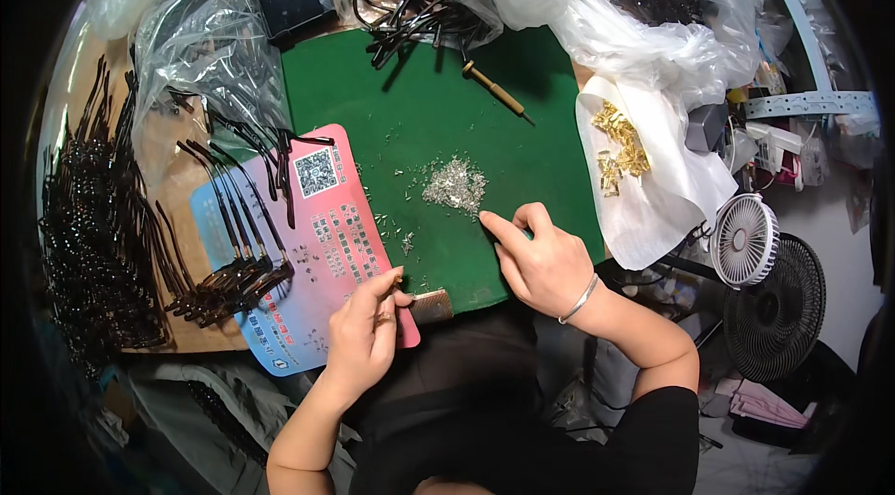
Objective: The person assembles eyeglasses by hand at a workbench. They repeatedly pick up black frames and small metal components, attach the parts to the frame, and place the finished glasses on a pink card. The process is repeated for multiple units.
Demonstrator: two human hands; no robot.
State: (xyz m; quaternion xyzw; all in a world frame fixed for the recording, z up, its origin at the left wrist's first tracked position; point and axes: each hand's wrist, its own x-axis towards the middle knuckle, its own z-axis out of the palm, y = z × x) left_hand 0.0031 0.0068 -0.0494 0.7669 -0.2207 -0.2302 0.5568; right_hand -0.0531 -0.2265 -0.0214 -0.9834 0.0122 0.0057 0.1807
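My left hand (365, 332) is closed in a pinch over the near edge of a pink-and-blue printed sheet (350, 206). Something tiny and brownish shows at its fingertips, too small to name. With the index finger stretched out and the thumb apart from it, my right hand (550, 262) touches the near right edge of a heap of tiny silver screw-like pieces (454, 185). Its other fingers are curled. The heap lies on a green mat (373, 94). Several dark, slim rods resembling eyeglass temples (244, 257) rest across the printed sheet.
A brass-coloured screwdriver (496, 92) lies at the mat's far side. Small gold parts (623, 143) sit on white paper (629, 225) at the right. More dark rods (98, 243) are bundled at the left. Plastic bags (653, 38) line the back; a white fan (744, 241) stands at the right.
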